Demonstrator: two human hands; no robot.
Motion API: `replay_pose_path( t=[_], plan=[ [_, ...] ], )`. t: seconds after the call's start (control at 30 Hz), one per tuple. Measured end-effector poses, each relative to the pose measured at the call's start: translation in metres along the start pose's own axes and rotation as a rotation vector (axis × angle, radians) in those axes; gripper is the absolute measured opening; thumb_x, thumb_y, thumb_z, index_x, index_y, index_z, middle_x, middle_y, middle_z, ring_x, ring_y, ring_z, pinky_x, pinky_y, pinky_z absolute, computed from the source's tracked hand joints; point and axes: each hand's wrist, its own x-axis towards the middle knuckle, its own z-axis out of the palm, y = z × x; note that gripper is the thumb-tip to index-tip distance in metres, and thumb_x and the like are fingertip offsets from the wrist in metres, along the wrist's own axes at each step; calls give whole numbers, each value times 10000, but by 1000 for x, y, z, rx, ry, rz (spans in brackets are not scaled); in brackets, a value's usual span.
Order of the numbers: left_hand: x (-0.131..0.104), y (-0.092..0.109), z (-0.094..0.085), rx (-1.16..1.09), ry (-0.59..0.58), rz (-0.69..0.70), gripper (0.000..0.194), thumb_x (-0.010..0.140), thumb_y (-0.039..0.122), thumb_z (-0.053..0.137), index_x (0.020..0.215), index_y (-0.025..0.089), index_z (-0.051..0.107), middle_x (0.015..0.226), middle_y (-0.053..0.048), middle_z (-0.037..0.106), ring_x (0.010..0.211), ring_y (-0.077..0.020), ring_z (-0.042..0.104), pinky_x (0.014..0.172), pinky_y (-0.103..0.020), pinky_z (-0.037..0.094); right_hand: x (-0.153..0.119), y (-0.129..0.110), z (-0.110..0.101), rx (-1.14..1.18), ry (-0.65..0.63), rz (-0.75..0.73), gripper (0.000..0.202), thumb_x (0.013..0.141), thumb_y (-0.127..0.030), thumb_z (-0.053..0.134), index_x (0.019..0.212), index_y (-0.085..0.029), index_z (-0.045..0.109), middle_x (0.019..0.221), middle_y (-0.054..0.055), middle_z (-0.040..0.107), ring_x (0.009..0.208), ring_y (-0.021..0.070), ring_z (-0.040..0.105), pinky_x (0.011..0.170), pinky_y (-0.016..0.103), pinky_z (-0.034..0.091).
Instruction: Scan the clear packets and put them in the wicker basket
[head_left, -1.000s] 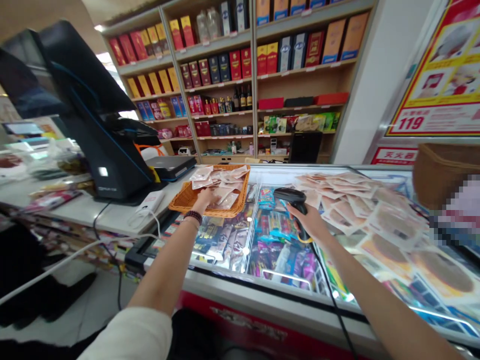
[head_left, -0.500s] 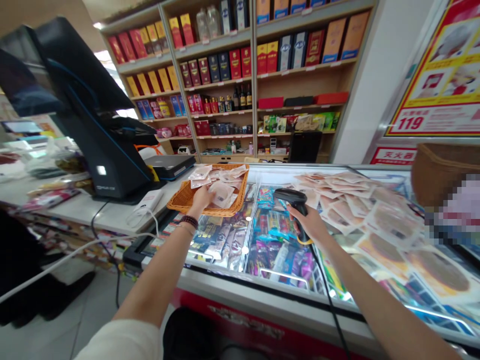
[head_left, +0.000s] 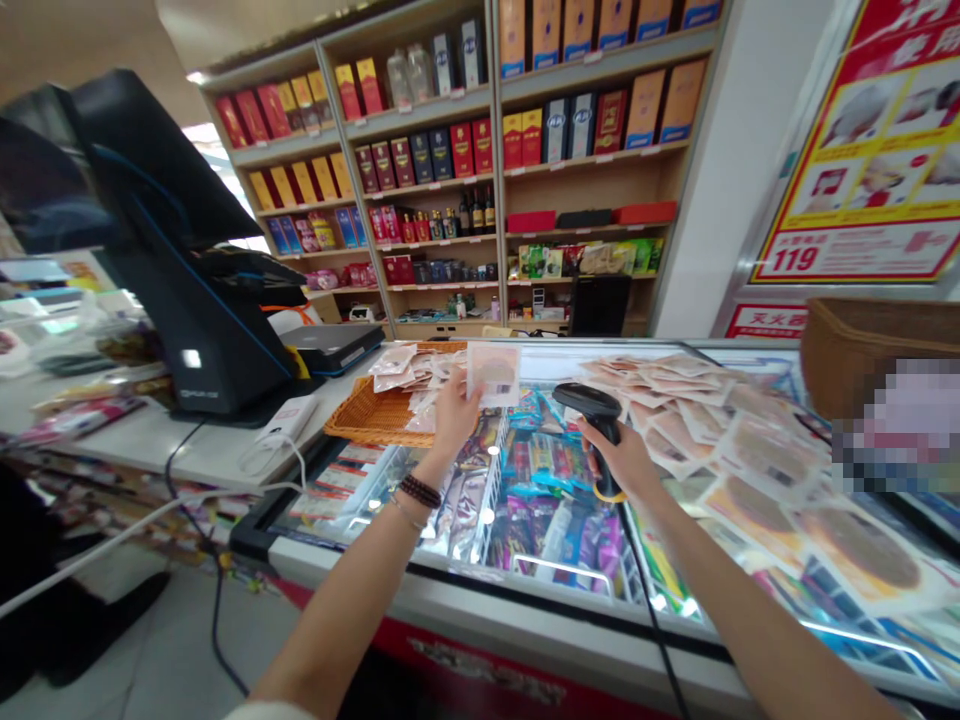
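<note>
Between the fingers of my left hand (head_left: 454, 415) is a flat clear packet (head_left: 494, 374) with a barcode, raised beside the wicker basket (head_left: 367, 412). More small packets (head_left: 405, 366) lie in that basket, partly behind my hand. My right hand (head_left: 624, 455) is wrapped round the handle of a black barcode scanner (head_left: 592, 400), whose head points left toward the packet. Its cord hangs down over the freezer's front edge. Several flat packets (head_left: 682, 400) are spread on the freezer's glass top to the right of the scanner.
Under the glass of the chest freezer (head_left: 450, 590) lie colourful wrapped goods (head_left: 551, 460). A checkout terminal (head_left: 232, 330) and a white power strip (head_left: 287, 420) with cables stand on the left counter. A brown basket (head_left: 870, 350) sits at the right; shelves of boxes (head_left: 420, 160) line the back.
My left hand has lifted a packet out of the wicker basket and moved right, toward the scanner. The right hand still holds the scanner in nearly the same place. The view has shifted slightly.
</note>
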Motion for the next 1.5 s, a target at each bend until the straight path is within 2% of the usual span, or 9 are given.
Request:
replay_pose_path(
  t=[0.07, 0.17, 0.3, 0.47, 0.83, 1.1, 1.3, 1.4, 1.5],
  plan=[
    [-10, -13, 27, -178, -26, -68, 384, 803, 336, 806, 1145, 226, 670, 1192, -121, 791, 1105, -317, 754, 898, -423, 629, -1, 0, -3, -3, 14, -16, 536, 728, -734, 783, 701, -250, 556, 489, -26, 569, 368, 148, 509, 385, 288, 410],
    [-23, -36, 62, -304, -40, -163, 474, 744, 362, 863, 1146, 221, 654, 1173, -136, 784, 1080, -321, 762, 878, -441, 643, -1, 1, -7, -17, 53, -36, 534, 724, -732, 784, 719, -245, 564, 511, -19, 598, 360, 142, 508, 376, 281, 392],
    [-32, -59, 83, -365, -17, -229, 473, 746, 339, 865, 1140, 213, 636, 1239, -154, 764, 1144, -319, 746, 906, -431, 644, 0, 3, -13, -173, -13, -11, 480, 785, -686, 742, 716, -240, 579, 489, -8, 615, 344, 143, 517, 390, 277, 392],
    [-32, -71, 82, -405, 19, -295, 459, 758, 311, 854, 1136, 205, 614, 1287, -158, 746, 1141, -302, 748, 933, -421, 639, -3, 1, -16, -353, -78, -12, 412, 861, -606, 678, 684, -249, 574, 417, -14, 586, 350, 160, 549, 436, 273, 403],
    [-31, -84, 81, -388, 31, -233, 507, 740, 422, 873, 1119, 227, 599, 1250, -154, 738, 1201, -328, 721, 990, -472, 609, -8, -6, -14, -462, -104, -26, 392, 871, -592, 640, 675, -257, 583, 403, -7, 595, 356, 179, 571, 476, 289, 417],
    [-30, -90, 86, -413, 95, -232, 426, 785, 314, 839, 1124, 197, 610, 1231, -154, 753, 1140, -307, 748, 938, -451, 645, -9, -9, -13, -463, -131, 10, 365, 887, -560, 613, 702, -248, 570, 417, -22, 577, 365, 168, 564, 476, 283, 436],
    [-31, -82, 84, -423, 87, -247, 404, 825, 242, 794, 1184, 202, 613, 1246, -152, 760, 1117, -293, 761, 919, -427, 655, -9, -10, -14, -399, -94, 2, 378, 839, -594, 636, 688, -259, 546, 411, -25, 564, 342, 156, 528, 446, 282, 407],
    [-27, -78, 85, -409, 76, -307, 433, 821, 221, 802, 1202, 200, 599, 1259, -166, 756, 1090, -296, 773, 910, -430, 657, -9, -12, -23, -338, -42, -2, 416, 821, -629, 639, 662, -264, 521, 407, -26, 547, 326, 145, 499, 418, 278, 383],
    [-20, -75, 92, -397, 92, -356, 502, 836, 200, 794, 1269, 201, 540, 1301, -192, 734, 1033, -281, 788, 890, -439, 661, -10, -15, -46, -303, 23, -2, 434, 824, -646, 643, 668, -258, 528, 424, -28, 547, 336, 137, 500, 410, 268, 382]
  ],
)
